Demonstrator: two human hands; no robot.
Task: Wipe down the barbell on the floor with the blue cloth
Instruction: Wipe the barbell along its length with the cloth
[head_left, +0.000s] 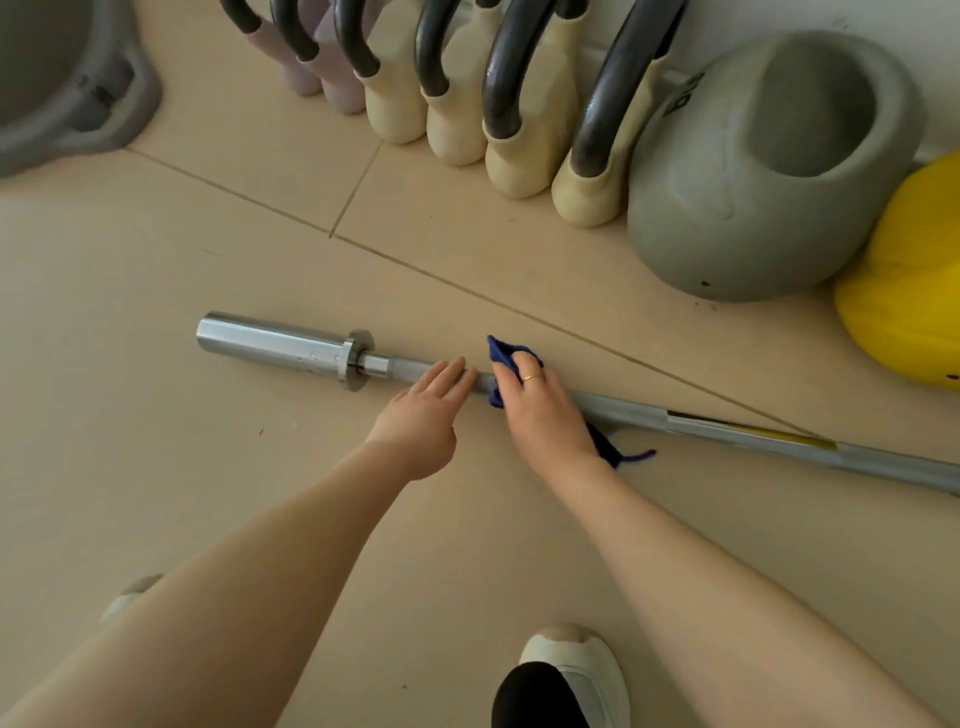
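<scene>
So we've got the barbell (519, 392) lying flat on the beige tiled floor (156, 312), running from left of the middle off toward the right edge and sloping a bit nearer to us as it goes. At its left end there's the fat shiny chrome sleeve (270, 340) with a round collar (356, 358), then the thinner dull grey shaft, and farther right a stretch with a yellow and white strip (753, 434) along it. Our left hand (423, 410) is flat, fingers straight and together, fingertips resting on the shaft just right of the collar. Right beside it, our right hand (545, 410), with a gold ring (531, 378) on one finger, presses the blue cloth (506, 358) down onto the shaft, fingers curled over it; the cloth is dark blue, bunched up, poking out past the fingertips and trailing out again near the wrist with a loose thread. Along the back wall sits a row of pink and cream kettlebells with dark handles (467, 78), then a big grey kettlebell (753, 182) and a yellow one (909, 291) at the far right. A pale shoe (582, 670) shows at the bottom.
</scene>
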